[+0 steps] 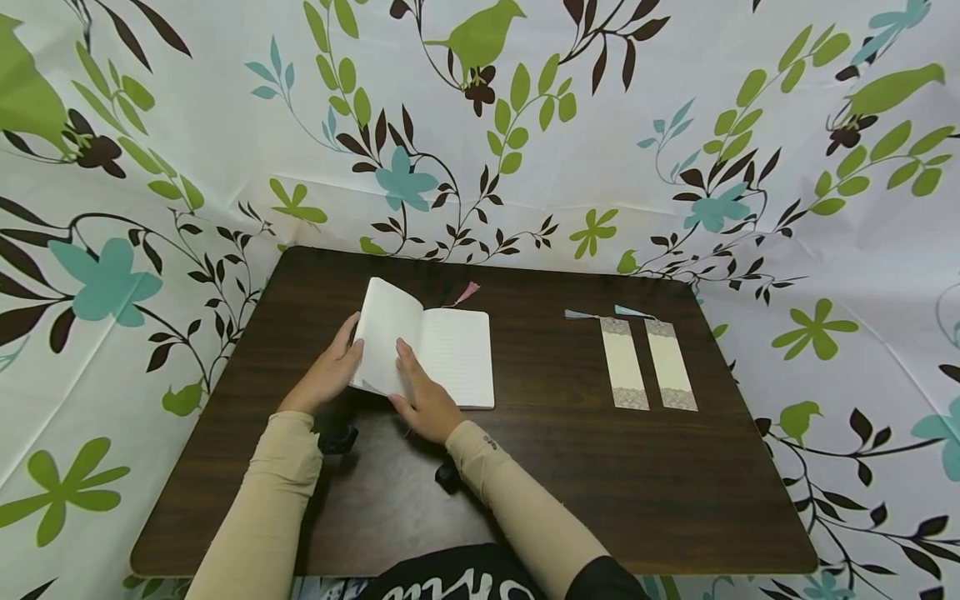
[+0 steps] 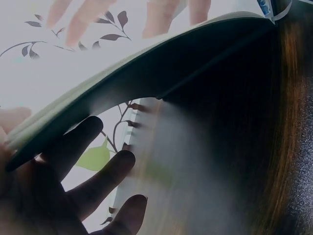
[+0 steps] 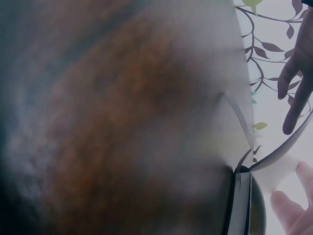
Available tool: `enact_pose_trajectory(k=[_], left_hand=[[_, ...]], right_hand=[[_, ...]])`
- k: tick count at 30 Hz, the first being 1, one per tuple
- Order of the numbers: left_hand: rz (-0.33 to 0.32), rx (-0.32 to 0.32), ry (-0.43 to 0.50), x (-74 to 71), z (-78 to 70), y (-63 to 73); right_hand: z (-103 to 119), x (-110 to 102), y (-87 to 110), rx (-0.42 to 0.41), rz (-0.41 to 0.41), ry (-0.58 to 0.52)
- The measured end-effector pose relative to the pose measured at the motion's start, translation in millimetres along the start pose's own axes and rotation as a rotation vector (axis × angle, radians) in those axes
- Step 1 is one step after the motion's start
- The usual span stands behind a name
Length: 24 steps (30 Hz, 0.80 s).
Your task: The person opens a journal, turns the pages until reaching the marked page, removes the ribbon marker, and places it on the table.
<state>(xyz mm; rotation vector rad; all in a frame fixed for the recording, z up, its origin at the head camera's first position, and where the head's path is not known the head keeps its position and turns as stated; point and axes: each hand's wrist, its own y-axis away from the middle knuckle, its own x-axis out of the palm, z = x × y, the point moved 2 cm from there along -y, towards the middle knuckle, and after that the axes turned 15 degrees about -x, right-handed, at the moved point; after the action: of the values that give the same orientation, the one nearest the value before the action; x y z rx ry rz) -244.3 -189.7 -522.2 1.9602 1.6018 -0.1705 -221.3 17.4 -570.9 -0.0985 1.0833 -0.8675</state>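
An open notebook point(image 1: 457, 358) with lined pages lies on the dark table, its left half raised at a slant. My left hand point(image 1: 324, 375) holds that half by its outer edge, thumb on the page side. In the left wrist view, the other fingers of the left hand point(image 2: 93, 181) reach beneath the dark cover point(image 2: 127, 81). My right hand point(image 1: 431, 404) rests on the raised page near the lower middle, fingers extended. In the right wrist view, the fingers of the right hand point(image 3: 296, 205) show beside the page. A pink tassel point(image 1: 467, 292) sticks out past the notebook's top edge.
To the right on the table point(image 1: 570, 483) lie two cream bookmarks side by side, a left one point(image 1: 624, 362) and a right one point(image 1: 671, 362), each with a pale blue tassel. A patterned cloth point(image 1: 525, 192) with leaves and birds surrounds the table.
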Motion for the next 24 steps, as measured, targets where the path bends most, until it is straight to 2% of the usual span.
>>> enact_pose_trajectory(k=[5,10,14,18,21,24], left_hand=[[-0.004,0.017,-0.022,-0.7,-0.7,-0.3],[-0.013,0.018,-0.074,-0.5,-0.9,0.2],[-0.014,0.018,-0.096,-0.5,-1.1,0.3],[-0.002,0.01,-0.086,-0.8,-0.7,1.1],[0.003,0.009,-0.077,-1.2,0.5,1.2],[0.007,0.012,-0.074,-1.4,1.5,0.5]], right_hand=[[-3.8,0.1,-0.1,0.016,0.013,-0.015],[-11.2,-2.4,2.2,0.042,-0.017,-0.068],[-21.3,-9.2,8.9,0.178,-0.032,-0.006],[-35.2,-18.1,20.6,0.351,0.043,0.129],[-44.1,-27.0,30.1,0.42,0.093,0.22],[-50.5,-36.8,38.3,0.464,0.102,0.279]])
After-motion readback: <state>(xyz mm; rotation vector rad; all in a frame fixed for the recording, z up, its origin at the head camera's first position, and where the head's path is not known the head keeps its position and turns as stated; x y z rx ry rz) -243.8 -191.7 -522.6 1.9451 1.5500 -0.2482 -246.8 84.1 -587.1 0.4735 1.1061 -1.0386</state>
